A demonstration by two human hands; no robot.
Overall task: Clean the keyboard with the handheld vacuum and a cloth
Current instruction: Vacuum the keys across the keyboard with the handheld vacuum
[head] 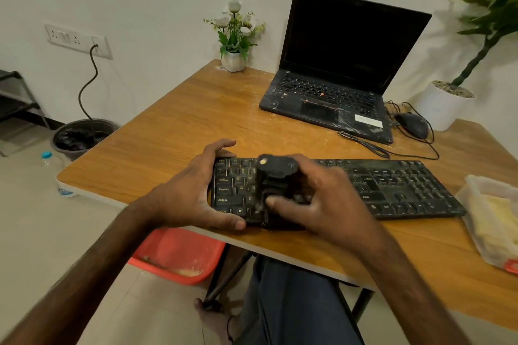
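Left hand (193, 199) grips the keyboard (392, 187), right hand (330, 204) the vacuum (276, 173) (clear tub (473, 182) holds something yellow).

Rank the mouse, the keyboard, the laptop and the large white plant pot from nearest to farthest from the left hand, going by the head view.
1. keyboard: the left hand grips its left end.
2. laptop: open, behind the keyboard.
3. mouse: just right of the laptop.
4. large white plant pot: far right, behind the mouse.
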